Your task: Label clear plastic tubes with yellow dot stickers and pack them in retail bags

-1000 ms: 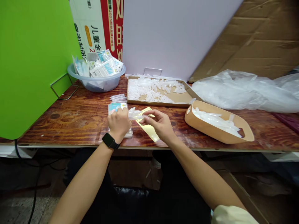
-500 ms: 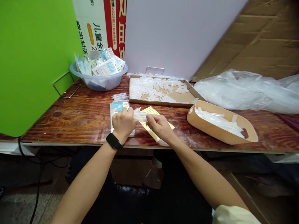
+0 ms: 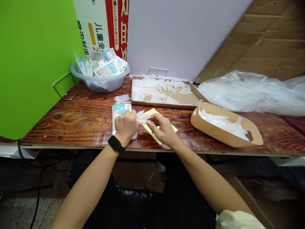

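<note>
My left hand (image 3: 126,124), with a black watch at the wrist, is wrapped in a fist around several clear plastic tubes (image 3: 142,118). Their ends stick out to the right. At those ends is my right hand (image 3: 164,128), its thumb below and its fingers above, pinching the tubes loosely. Under the left hand lies a stack of blue and white printed packets (image 3: 117,110), partly hidden. A yellow sheet of small round stickers (image 3: 154,136) lies beneath the right hand. More clear tubes (image 3: 122,99) rest just behind the packets.
A cardboard tray (image 3: 164,104) of small translucent plastic pieces lies at the back. To its left stands a blue bowl (image 3: 105,84) of packets. On the right are a tan basket (image 3: 214,133) of clear strips and a large plastic bag (image 3: 240,92). A green panel (image 3: 35,63) borders the left.
My right thumb and fingers have spread a little and shifted slightly left along the tube ends. My left hand keeps its hold in nearly the same place.
</note>
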### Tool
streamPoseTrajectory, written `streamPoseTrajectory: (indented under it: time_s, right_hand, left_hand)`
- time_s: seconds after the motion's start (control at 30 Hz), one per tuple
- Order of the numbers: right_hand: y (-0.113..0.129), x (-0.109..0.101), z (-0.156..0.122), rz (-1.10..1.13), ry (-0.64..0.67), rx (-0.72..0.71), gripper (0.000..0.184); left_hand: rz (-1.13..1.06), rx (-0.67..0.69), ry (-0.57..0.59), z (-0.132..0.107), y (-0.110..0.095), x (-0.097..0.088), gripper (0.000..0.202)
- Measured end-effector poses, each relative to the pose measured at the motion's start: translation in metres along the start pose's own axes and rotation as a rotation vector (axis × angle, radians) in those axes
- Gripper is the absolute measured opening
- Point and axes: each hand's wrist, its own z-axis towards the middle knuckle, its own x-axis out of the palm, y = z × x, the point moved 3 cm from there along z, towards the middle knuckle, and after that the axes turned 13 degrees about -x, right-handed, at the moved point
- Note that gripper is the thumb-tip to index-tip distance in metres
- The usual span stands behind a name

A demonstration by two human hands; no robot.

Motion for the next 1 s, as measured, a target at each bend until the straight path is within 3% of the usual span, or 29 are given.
streamPoseTrajectory:
  time_s: [0.1, 0.2, 0.4, 0.57, 0.73, 0.8, 0.9, 1.0]
  right_hand:
    - [0.002, 0.001, 0.000, -0.172, 0.035, -0.065, 0.029]
    - [-0.002, 0.006, -0.002, -0.171, 0.072, 0.001, 0.041]
    - [-0.006, 0.012, -0.005, 0.099, 0.116, 0.188, 0.060]
    - [-0.006, 0.014, -0.008, 0.290, 0.158, 0.337, 0.066]
    - [-0.004, 0.017, -0.010, 0.559, 0.115, 0.507, 0.064]
    - [-0.006, 0.015, -0.008, 0.650, 0.031, 0.510, 0.062]
    - [-0.012, 0.011, -0.004, 0.695, -0.108, 0.469, 0.060]
    - [-0.018, 0.012, -0.002, 0.647, -0.198, 0.463, 0.056]
  left_hand:
    - [0.007, 0.016, 0.017, -0.001, 0.000, 0.000, 0.014]
    - [0.007, 0.029, 0.015, -0.002, 0.000, 0.000, 0.016]
    - [0.016, 0.071, -0.056, -0.001, 0.001, -0.004, 0.021]
    - [-0.002, 0.087, -0.048, 0.000, 0.001, -0.003, 0.022]
    - [-0.258, -0.012, -0.025, 0.001, 0.005, -0.001, 0.009]
    - [-0.616, -0.219, 0.113, 0.006, 0.013, 0.002, 0.007]
    - [-1.167, -0.546, 0.473, 0.014, 0.020, 0.010, 0.010]
    - [-1.595, -0.729, 0.794, 0.018, 0.019, 0.011, 0.005]
